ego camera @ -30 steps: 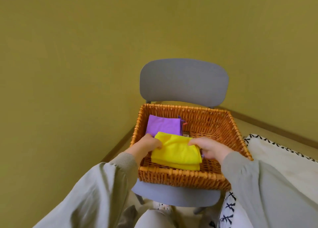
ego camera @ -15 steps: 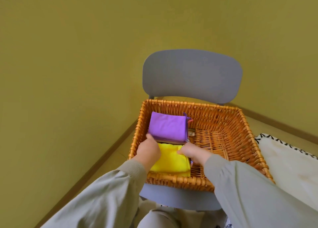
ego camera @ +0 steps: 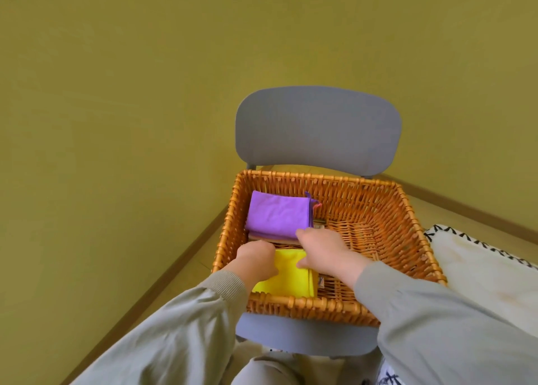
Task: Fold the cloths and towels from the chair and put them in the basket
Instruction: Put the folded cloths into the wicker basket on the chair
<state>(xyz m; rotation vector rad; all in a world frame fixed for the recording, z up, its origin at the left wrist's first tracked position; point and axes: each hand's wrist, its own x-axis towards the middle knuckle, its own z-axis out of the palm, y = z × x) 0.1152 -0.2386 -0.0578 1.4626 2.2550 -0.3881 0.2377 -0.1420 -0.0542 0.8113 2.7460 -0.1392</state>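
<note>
A folded yellow cloth lies flat in the near left corner of the wicker basket, which stands on the grey chair. My left hand is curled over the cloth's left edge. My right hand rests palm down on its far right corner, fingers spread and pointing left. Just beyond, a folded purple cloth tops a small stack in the basket's far left corner. My hands hide the gap between the yellow cloth and that stack.
The right half of the basket floor shows bare wicker. A white rug with black stitching lies on the floor to the right. The yellow-green wall stands close behind and to the left of the chair.
The yellow cloth went down from above the basket's front rim into its near left corner. My right hand has flattened on top of it, and my view has moved closer.
</note>
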